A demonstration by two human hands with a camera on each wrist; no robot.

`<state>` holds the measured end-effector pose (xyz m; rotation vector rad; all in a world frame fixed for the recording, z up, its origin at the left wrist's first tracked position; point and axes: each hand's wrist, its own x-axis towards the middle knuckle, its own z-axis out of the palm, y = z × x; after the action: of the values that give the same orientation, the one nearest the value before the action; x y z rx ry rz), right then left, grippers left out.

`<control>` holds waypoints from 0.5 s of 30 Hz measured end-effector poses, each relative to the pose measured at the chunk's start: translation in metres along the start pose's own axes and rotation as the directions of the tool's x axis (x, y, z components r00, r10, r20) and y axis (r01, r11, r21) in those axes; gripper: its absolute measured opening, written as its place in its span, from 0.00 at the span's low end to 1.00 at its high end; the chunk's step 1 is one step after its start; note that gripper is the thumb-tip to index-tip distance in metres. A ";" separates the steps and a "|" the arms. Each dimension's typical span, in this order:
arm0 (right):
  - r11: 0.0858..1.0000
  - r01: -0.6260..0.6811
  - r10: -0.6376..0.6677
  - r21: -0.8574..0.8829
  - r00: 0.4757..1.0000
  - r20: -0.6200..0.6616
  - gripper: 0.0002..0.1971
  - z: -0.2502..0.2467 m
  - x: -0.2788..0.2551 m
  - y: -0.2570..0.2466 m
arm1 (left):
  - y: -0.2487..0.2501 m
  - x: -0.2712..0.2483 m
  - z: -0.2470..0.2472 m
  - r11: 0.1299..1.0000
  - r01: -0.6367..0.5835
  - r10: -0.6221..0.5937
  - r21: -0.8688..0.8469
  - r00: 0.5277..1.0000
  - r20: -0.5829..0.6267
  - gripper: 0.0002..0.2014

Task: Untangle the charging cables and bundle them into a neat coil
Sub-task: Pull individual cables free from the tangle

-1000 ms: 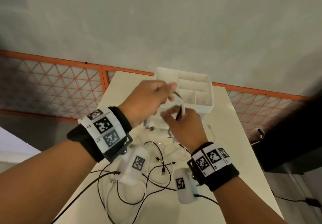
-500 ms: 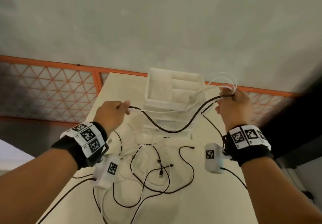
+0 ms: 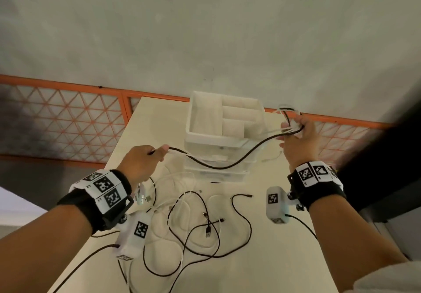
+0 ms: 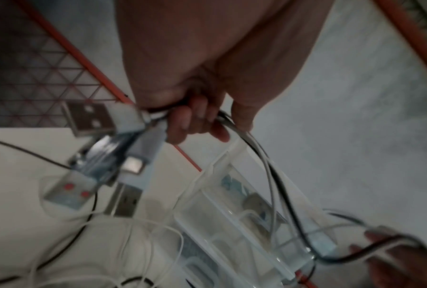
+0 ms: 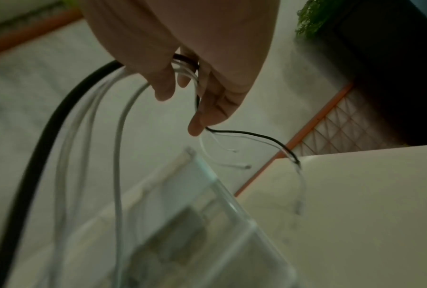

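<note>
While standing over the table (image 3: pixel 284 258), holds a bundle of charging cables (image 3: pixel 227 166) stretched between both hands, raised clear of the tabletop. Grips one end of the bundle in the left hand (image 3: pixel 141 162) at about 9 o'clock, fingers curled round one black strand and several white ones. Shows, in the left wrist view, a cluster of USB plugs (image 4: pixel 104 136) hanging just beyond that fist. Clasps the other end in the right hand (image 3: pixel 298 139) at about 2 o'clock, thumb and fingers closed round the same strands, with thin loose ends (image 5: pixel 244 134), one black and the rest white, trailing past the fingertips. Lets the black strand sag in a shallow arc from hand to hand, crossing in front of a white organizer (image 3: pixel 189 119) with open compartments, which sits on a stack of clear drawers (image 3: pixel 218 175) at 12 o'clock on the table. Leaves further loose cables (image 3: pixel 208 231), black and white, lying in overlapping loops on the table at 6 o'clock, between and below the wrists. Wears marker-printed wrist bands (image 3: pixel 316 174) on both forearms, each with a white camera block (image 3: pixel 275 201) hanging beneath.
</note>
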<state>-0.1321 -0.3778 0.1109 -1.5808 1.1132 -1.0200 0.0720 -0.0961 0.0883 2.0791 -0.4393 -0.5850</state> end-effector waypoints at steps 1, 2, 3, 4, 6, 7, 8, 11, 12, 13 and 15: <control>0.997 -0.047 0.051 -0.063 0.997 0.066 0.27 -0.001 -0.002 0.011 | -0.001 -0.002 0.001 0.996 0.006 -0.001 -0.089 0.999 0.051 0.22; 0.985 -0.099 0.119 -0.138 0.983 0.140 0.33 -0.003 -0.006 0.020 | -0.002 -0.004 0.002 0.987 0.005 0.011 -0.163 0.996 0.093 0.21; 0.963 -0.140 0.189 -0.229 0.960 0.208 0.37 -0.005 -0.008 0.035 | -0.003 -0.007 0.003 0.977 -0.003 0.031 -0.213 0.992 0.125 0.19; 0.933 -0.171 0.261 -0.317 0.928 0.267 0.38 -0.007 -0.015 0.044 | -0.003 -0.010 0.004 0.971 -0.012 0.050 -0.241 0.987 0.153 0.18; 0.847 -0.156 0.360 -0.509 0.872 0.332 0.39 -0.010 -0.029 0.054 | -0.001 -0.016 0.008 0.960 -0.014 0.071 -0.280 0.978 0.195 0.17; 0.797 -0.101 0.357 -0.595 0.874 0.330 0.38 -0.009 -0.038 0.051 | 0.001 -0.018 0.010 0.955 -0.009 0.074 -0.296 0.975 0.211 0.17; 0.767 -0.042 0.322 -0.640 0.889 0.327 0.36 -0.006 -0.048 0.044 | 0.004 -0.021 0.013 0.955 -0.007 0.078 -0.297 0.971 0.228 0.17; 0.888 0.143 0.136 -0.437 0.826 0.546 0.32 0.014 -0.094 0.009 | 0.018 -0.032 0.024 0.966 -0.072 0.147 -0.247 0.941 0.305 0.16; 0.918 0.168 0.121 -0.358 0.742 0.659 0.32 0.024 -0.113 0.000 | 0.024 -0.037 0.028 0.964 -0.110 0.191 -0.241 0.920 0.341 0.16; 0.932 0.171 0.130 -0.319 0.663 0.737 0.29 0.034 -0.126 0.001 | 0.030 -0.042 0.030 0.959 -0.148 0.234 -0.243 0.895 0.379 0.16; 0.931 0.113 0.223 -0.347 0.577 0.786 0.15 0.048 -0.138 0.011 | 0.038 -0.049 0.028 0.953 -0.201 0.286 -0.228 0.847 0.449 0.18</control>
<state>-0.1232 -0.2369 0.0735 -1.9754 0.6712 0.0770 0.0125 -0.1099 0.1181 1.6635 -0.8929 -0.9505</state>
